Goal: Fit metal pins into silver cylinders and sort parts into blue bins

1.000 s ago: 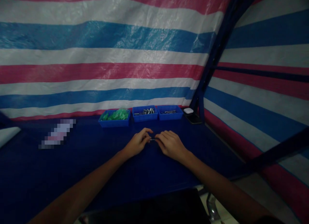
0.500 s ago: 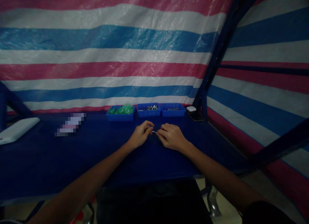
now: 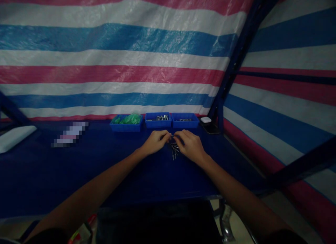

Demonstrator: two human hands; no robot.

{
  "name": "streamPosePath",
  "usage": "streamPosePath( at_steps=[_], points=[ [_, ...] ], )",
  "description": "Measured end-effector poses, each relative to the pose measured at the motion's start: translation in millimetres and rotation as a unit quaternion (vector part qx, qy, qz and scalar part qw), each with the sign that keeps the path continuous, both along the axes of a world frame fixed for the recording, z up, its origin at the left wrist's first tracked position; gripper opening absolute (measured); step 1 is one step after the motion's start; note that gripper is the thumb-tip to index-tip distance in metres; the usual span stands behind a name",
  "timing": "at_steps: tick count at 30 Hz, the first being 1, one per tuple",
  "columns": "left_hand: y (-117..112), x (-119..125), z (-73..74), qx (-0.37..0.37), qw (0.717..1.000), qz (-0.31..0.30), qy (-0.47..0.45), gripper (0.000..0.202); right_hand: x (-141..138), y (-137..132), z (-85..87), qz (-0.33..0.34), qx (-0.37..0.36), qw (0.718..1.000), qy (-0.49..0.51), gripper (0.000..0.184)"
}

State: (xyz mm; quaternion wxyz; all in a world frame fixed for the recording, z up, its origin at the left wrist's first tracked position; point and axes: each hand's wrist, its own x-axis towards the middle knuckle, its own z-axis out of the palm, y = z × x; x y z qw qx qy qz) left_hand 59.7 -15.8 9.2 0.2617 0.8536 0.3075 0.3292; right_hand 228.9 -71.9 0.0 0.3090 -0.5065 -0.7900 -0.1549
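My left hand [image 3: 156, 141] and my right hand [image 3: 191, 144] meet fingertip to fingertip above the blue table [image 3: 147, 177]. Both are closed in a pinch on a thin metal pin [image 3: 172, 136], of which just a short bit shows between the fingers. Just below the fingertips, several slim metal pins [image 3: 174, 151] lie fanned out on the table, partly covered by my right hand. Behind the hands stand three blue trays. The left tray [image 3: 127, 127] holds green plastic pieces, the middle tray [image 3: 158, 124] short metal pieces, the right tray [image 3: 185, 125] thin metal pins.
A white case [image 3: 205, 120] and a dark phone [image 3: 211, 128] lie right of the trays. On the left are a blurred-out sheet [image 3: 70, 133] and a white flat object [image 3: 16, 138]. Dark blue frame posts [image 3: 231, 62] and striped sheeting [image 3: 118, 74] enclose the table.
My hands have come closer together and moved slightly away from me. The fanned metal pins below them now show. The whole view has shifted a little.
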Motion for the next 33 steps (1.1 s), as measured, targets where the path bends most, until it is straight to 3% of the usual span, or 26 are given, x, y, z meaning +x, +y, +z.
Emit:
streamPosePath(
  at_steps=[5,8,12,15,17,20,24,28,33],
  points=[
    [-2,1,-5.9,-0.025,1.0,-0.01,0.002,0.036,5,1,8.7,0.015,0.034,0.999,-0.022,0.022],
    [-4,-4,-13.5,0.03,0.996,-0.048,0.062,0.027,16,19,25.6,-0.017,0.066,0.998,0.011,0.025],
    [-4,-7,-20.4,0.127,0.972,-0.074,0.185,0.021,33,56,38.4,-0.182,0.038,0.981,0.062,0.027],
    [-3,-6,-23.0,0.12,0.97,-0.049,0.206,0.015,33,69,27.2,-0.263,-0.037,0.962,0.058,0.034],
    [-1,-6,-24.2,0.112,0.972,-0.043,0.2,0.014,27,67,15.7,-0.222,-0.078,0.97,0.058,0.033],
    [3,-10,-24.4,0.101,0.979,-0.024,0.175,0.016,12,57,4.8,-0.081,-0.112,0.986,0.089,0.029],
    [14,-22,-21.6,0.07,0.988,0.073,0.117,0.025,-9,47,2.0,0.071,-0.148,0.982,0.093,0.026],
    [21,-30,-20.6,0.039,0.988,0.136,0.062,0.028,-24,42,0.1,0.103,-0.125,0.985,0.058,0.012],
    [18,-27,-22.6,0.0,0.992,0.127,0.021,0.028,-27,42,-1.0,0.066,-0.082,0.993,0.057,0.016]
  ],
)
